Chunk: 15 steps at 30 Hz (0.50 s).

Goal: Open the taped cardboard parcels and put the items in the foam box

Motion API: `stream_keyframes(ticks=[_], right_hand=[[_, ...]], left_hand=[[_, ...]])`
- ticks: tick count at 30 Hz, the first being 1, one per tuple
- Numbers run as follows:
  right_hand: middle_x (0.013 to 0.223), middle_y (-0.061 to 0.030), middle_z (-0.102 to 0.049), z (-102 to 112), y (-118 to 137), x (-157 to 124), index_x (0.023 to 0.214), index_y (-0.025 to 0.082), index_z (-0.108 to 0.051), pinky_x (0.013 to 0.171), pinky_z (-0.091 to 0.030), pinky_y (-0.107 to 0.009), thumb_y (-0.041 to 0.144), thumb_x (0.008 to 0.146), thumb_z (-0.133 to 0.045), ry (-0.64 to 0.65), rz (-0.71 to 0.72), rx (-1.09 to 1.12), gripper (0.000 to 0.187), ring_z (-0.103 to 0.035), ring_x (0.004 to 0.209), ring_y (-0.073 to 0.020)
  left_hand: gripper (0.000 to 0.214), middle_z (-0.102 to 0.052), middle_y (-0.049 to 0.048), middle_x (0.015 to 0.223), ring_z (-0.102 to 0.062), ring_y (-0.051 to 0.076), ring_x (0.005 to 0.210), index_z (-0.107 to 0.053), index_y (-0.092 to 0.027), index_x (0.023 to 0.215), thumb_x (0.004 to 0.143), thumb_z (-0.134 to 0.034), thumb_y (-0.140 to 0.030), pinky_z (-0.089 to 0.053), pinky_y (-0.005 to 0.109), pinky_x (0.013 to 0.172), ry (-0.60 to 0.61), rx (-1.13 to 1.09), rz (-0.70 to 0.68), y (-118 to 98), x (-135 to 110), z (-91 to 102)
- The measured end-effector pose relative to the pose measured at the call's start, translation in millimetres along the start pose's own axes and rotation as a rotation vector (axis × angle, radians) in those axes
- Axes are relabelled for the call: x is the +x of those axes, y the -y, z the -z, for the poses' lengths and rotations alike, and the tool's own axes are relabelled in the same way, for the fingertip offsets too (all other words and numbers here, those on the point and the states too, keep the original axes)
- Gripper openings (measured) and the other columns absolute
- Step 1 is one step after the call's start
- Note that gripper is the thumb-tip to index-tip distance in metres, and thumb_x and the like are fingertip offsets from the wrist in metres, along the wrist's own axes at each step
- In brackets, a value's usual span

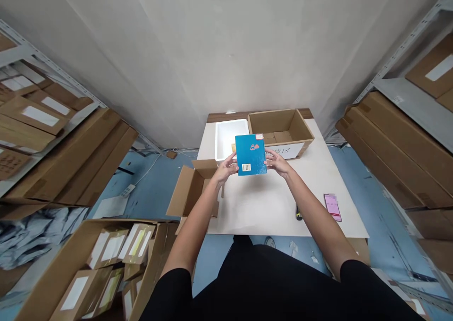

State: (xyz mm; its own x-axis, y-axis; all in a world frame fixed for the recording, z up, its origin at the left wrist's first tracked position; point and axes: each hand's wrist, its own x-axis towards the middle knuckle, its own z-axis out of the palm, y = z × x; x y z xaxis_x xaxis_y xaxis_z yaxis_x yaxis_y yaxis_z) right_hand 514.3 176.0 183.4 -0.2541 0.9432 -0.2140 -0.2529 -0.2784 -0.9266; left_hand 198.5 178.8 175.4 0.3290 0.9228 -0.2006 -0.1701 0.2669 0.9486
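A flat blue box (250, 155) with a barcode label and a small red-and-white sticker is held up above the table. My left hand (226, 169) grips its left edge, and my right hand (278, 163) grips the right edge. Behind it stands a white open bin (220, 144), partly covered by the box; something yellowish shows in it. At the back right is an open cardboard box (304, 144) with a handwritten label on its front. Below my left forearm an open cardboard carton (182, 191) sits at the table's left edge, its flaps spread.
On the table (262, 212) lie a phone (332, 207) and a black-and-yellow tool (298, 213), partly hidden by my right arm. A large carton (46, 274) of taped parcels stands at lower left. Shelves (406, 89) with cardboard boxes flank both sides.
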Motion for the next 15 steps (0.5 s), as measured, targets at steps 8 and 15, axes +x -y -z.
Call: stream_keyframes(ticks=[8, 15], right_hand=[[0.100, 0.0002, -0.074, -33, -13, 158, 0.133, 0.030, -0.069, 0.065, -0.056, -0.027, 0.023, 0.060, -0.089, -0.129, -0.092, -0.058, 0.076, -0.066, 0.075, -0.0149], [0.133, -0.0117, -0.072, -27, -37, 179, 0.134, 0.027, -0.069, 0.094, -0.059, -0.042, 0.031, 0.069, -0.081, -0.437, -0.017, -0.231, 0.067, -0.069, 0.115, -0.0274]], left_hand=[[0.102, -0.066, 0.0163, 0.144, -0.072, 0.022, 0.106, -0.040, -0.026, 0.168, 0.076, -0.082, -0.018, -0.057, 0.042, 0.098, -0.238, 0.099, 0.025, -9, 108, 85.2], [0.081, -0.046, 0.0124, 0.168, -0.047, 0.032, 0.150, -0.048, -0.029, 0.163, 0.088, -0.074, -0.016, -0.047, 0.047, 0.117, -0.405, 0.385, -0.065, -15, 132, 117.0]])
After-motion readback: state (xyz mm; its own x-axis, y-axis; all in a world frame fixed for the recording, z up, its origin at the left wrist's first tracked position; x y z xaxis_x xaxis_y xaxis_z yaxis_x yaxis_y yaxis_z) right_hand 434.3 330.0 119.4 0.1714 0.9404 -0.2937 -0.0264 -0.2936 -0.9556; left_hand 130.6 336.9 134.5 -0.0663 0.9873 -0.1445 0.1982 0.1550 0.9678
